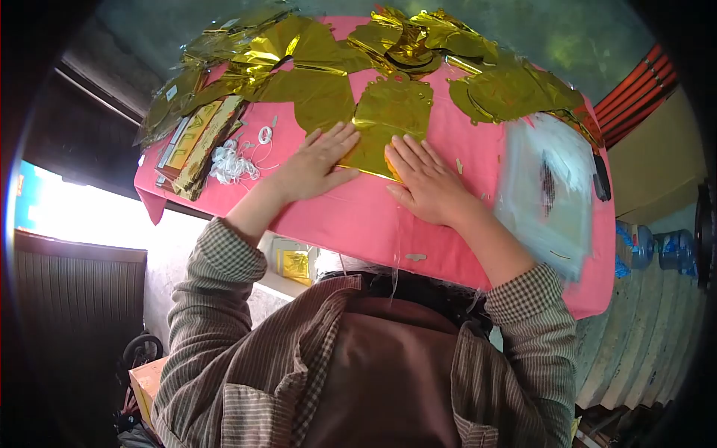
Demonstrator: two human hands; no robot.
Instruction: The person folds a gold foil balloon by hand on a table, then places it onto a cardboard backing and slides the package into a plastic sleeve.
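Reaches forward over the pink-covered table (351,216) with both forearms angled inward and with the checked cuffs (525,293) folded back. Lays the left hand (326,158) palm down and open, with fingers pointing forward and inward, on the left edge of the gold sheet (394,112). Spreads the right hand (427,178) palm down too, fingertips on the sheet's near right part and thumb beside its near edge. Grips nothing with either hand, only touches. Has the gold sheet lying flat in front of the body, at the middle of the table.

Shows gold foil pieces (515,89) heaped along the far edge, some overhanging it. At left, shows a gold-patterned bundle (205,149) and a white string tangle (230,163); at right, clear plastic bags (549,201) with a black object (601,178) just beside. Beyond, on the right, shows blue-tinted bottles (674,250), a cardboard panel (650,157) and red bars (638,97); on the left, a dark ribbed panel (78,313).

Leaves pink cloth visible between the right hand and the plastic bags, and between both hands and the near edge, near a small grey piece (416,257). Curves down at the right corner, past the bags.
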